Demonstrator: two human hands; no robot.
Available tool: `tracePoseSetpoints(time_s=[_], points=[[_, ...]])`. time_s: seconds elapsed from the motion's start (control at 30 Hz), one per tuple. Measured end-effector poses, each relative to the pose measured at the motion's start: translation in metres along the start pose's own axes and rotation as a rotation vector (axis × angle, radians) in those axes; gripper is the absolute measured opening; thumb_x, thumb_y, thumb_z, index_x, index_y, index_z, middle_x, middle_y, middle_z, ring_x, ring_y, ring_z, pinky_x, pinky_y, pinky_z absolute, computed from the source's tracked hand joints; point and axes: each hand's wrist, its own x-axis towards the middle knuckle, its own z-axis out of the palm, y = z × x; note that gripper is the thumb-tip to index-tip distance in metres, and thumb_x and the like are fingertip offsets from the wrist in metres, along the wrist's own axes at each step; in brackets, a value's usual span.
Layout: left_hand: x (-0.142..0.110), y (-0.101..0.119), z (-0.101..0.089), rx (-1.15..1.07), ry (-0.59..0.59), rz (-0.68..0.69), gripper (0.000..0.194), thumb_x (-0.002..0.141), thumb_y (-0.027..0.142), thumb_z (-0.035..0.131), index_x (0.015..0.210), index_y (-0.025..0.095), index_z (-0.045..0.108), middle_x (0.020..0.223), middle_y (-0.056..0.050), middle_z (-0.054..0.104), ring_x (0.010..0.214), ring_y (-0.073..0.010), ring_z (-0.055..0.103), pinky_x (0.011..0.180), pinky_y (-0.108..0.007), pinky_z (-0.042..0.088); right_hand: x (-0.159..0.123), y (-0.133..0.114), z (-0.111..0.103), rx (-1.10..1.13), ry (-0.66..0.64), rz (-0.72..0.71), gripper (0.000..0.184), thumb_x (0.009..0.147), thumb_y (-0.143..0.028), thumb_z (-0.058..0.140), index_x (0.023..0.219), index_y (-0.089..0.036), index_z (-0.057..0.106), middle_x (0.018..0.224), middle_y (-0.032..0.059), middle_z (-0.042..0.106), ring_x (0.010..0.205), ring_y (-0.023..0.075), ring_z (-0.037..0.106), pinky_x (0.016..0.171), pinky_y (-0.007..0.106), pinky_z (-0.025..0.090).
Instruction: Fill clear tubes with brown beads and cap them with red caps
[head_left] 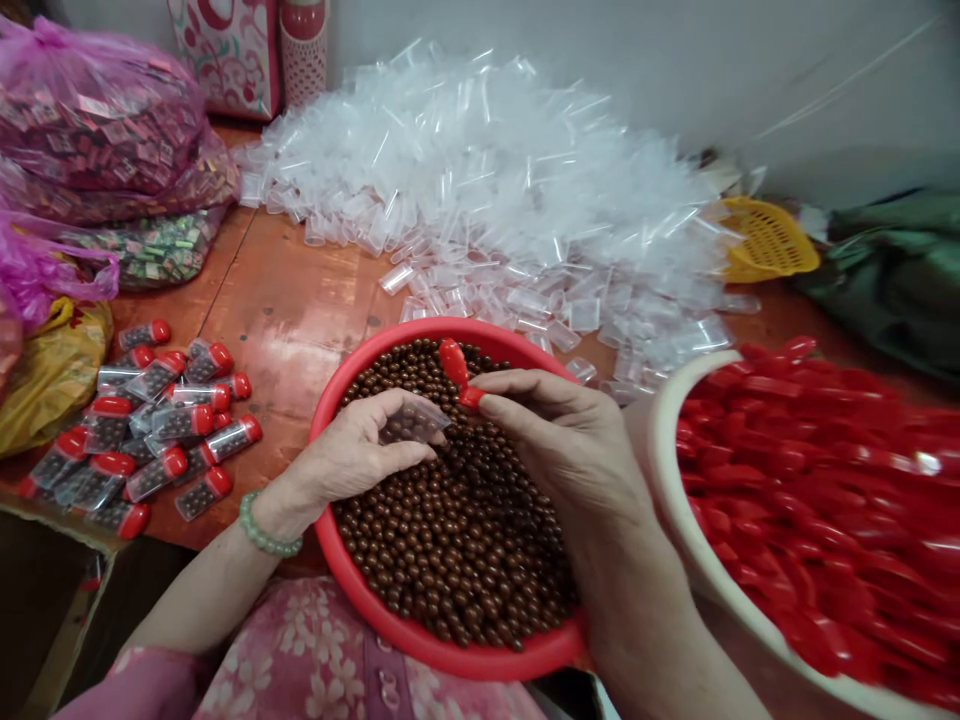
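My left hand (pixel 352 455) holds a small clear plastic vial (pixel 412 420) partly filled with brown balls, over a red basin (pixel 352 580) full of small brown balls (pixel 457 540). My right hand (pixel 562 440) pinches a red cap (pixel 471 397) right beside the vial's mouth. A second red cap (pixel 452 360) lies on the balls just above the fingers. Both hands hover over the middle of the basin.
Filled, red-capped vials (pixel 150 430) lie in a heap on the brown table at left. A large pile of empty clear vials (pixel 495 190) fills the back. A white basin (pixel 675 500) of red caps stands at right. Pink bags (pixel 97 120) and a yellow scoop (pixel 765 240) sit farther back.
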Motion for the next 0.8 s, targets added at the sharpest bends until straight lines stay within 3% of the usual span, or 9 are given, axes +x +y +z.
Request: tracePoseSetpoints(time_s=[0.1, 0.33, 0.53, 0.67, 0.8], points=[[-0.001, 0.001, 0.000, -0.078, -0.008, -0.022, 0.028, 0.074, 0.010, 0.065, 0.101, 0.013, 0.059, 0.091, -0.002, 0.066, 0.085, -0.0112, 0.062, 0.087, -0.029, 0.048, -0.003, 0.002, 0.015, 0.076, 0.066, -0.011, 0.013, 0.071, -0.027, 0.078, 0.082, -0.023, 0.073, 0.083, -0.0002, 0.074, 0.074, 0.0139, 0.068, 0.072, 0.028, 0.057], [0.001, -0.009, -0.001, -0.106, -0.018, -0.001, 0.031, 0.076, 0.014, 0.064, 0.107, 0.013, 0.060, 0.093, -0.004, 0.066, 0.081, -0.0123, 0.063, 0.084, -0.030, 0.050, -0.009, -0.005, 0.041, -0.073, 0.098, -0.209, 0.004, 0.075, -0.023, 0.075, 0.077, -0.023, 0.071, 0.084, 0.0016, 0.072, 0.083, 0.0166, 0.068, 0.079, 0.033, 0.057], [0.005, -0.013, -0.002, 0.013, -0.006, 0.137, 0.034, 0.078, 0.016, 0.064, 0.112, 0.016, 0.062, 0.112, -0.006, 0.066, 0.108, -0.0195, 0.059, 0.100, -0.035, 0.045, -0.011, -0.005, 0.050, -0.128, 0.122, -0.317, 0.006, 0.075, -0.018, 0.073, 0.076, -0.023, 0.072, 0.085, 0.0022, 0.073, 0.083, 0.0175, 0.068, 0.080, 0.035, 0.057], [0.005, -0.016, -0.004, 0.076, 0.002, 0.132, 0.033, 0.081, 0.018, 0.060, 0.114, 0.013, 0.062, 0.111, -0.008, 0.066, 0.103, -0.0197, 0.060, 0.097, -0.036, 0.046, -0.011, 0.000, 0.052, -0.182, 0.108, -0.367, 0.010, 0.077, -0.014, 0.070, 0.079, -0.024, 0.072, 0.087, 0.0025, 0.073, 0.083, 0.0171, 0.069, 0.081, 0.035, 0.057], [0.004, -0.018, -0.005, 0.153, 0.027, 0.118, 0.032, 0.080, 0.017, 0.059, 0.112, 0.012, 0.061, 0.108, -0.008, 0.066, 0.099, -0.0192, 0.060, 0.093, -0.035, 0.048, -0.008, 0.001, 0.043, -0.320, 0.012, -0.452, 0.009, 0.079, -0.016, 0.069, 0.081, -0.024, 0.072, 0.090, 0.0037, 0.074, 0.085, 0.0189, 0.069, 0.079, 0.037, 0.058]])
